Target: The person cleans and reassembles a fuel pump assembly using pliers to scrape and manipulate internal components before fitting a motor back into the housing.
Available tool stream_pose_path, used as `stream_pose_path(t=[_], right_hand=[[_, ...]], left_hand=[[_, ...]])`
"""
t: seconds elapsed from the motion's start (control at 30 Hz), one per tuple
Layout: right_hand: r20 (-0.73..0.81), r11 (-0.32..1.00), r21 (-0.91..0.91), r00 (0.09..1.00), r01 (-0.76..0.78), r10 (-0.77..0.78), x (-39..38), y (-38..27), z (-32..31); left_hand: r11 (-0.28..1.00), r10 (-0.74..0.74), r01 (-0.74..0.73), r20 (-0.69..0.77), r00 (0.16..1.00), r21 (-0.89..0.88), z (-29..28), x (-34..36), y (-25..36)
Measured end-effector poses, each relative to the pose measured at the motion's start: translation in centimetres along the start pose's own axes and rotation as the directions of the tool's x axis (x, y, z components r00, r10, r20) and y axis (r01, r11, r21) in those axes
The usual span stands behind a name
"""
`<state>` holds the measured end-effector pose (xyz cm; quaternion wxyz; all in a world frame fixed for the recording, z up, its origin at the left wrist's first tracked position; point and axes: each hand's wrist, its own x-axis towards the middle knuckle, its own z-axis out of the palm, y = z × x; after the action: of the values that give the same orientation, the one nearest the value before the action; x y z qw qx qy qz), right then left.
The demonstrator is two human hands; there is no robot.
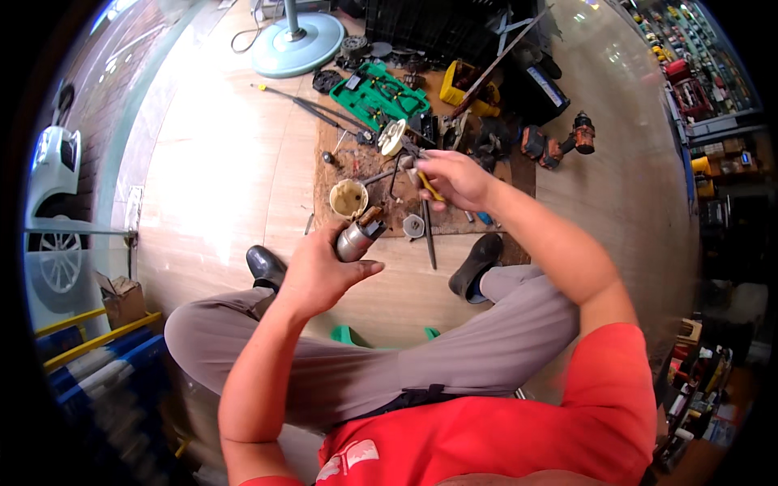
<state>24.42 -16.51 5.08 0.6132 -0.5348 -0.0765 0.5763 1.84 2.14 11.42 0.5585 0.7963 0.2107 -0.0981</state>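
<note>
pump motor [357,237]: smooth, shiny metal
tool case [378,95]: glossy green plastic
floor [219,174]: polished, pale wood look
mat [369,174]: rough brown board
cup [348,198]: matt cream plastic

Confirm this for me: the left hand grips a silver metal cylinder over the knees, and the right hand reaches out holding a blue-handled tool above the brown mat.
Not quite. The head view shows the tool in the right hand has a yellow handle, not blue. The rest stands: the left hand grips the silver metal cylinder, and the right reaches over the brown mat.
</note>
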Motion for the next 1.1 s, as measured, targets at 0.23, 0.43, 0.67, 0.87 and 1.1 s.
stream_pose_path(t=[0.23,0.43,0.67,0.87,1.1], right_hand=[[0.388,-0.252,-0.92,0.593,0.301,-0.706,-8.8,-2.0,5.1],[0.578,-0.544,-0.808,0.486,0.228,-0.656,-7.8,-0.8,4.7],[0.65,-0.637,-0.746,0.419,0.195,-0.633,-6.8,-0.2,4.7],[0.688,-0.67,-0.706,0.442,0.228,-0.575,-6.9,-0.4,5.1],[0.703,-0.682,-0.696,0.413,0.227,-0.58,-7.1,-0.2,5.4]], left_hand=[[0.996,0.086,-0.07,0.301,0.95,-0.061,-3.0,3.0,-1.1],[0.978,0.078,0.027,0.484,0.871,-0.205,-1.7,4.4,-3.7],[0.966,0.018,0.145,0.613,0.79,-0.215,-2.0,4.5,-4.1],[0.947,-0.028,0.238,0.685,0.728,-0.214,-2.2,4.6,-4.0],[0.94,-0.013,0.258,0.734,0.679,-0.222,-2.4,4.6,-4.1]])
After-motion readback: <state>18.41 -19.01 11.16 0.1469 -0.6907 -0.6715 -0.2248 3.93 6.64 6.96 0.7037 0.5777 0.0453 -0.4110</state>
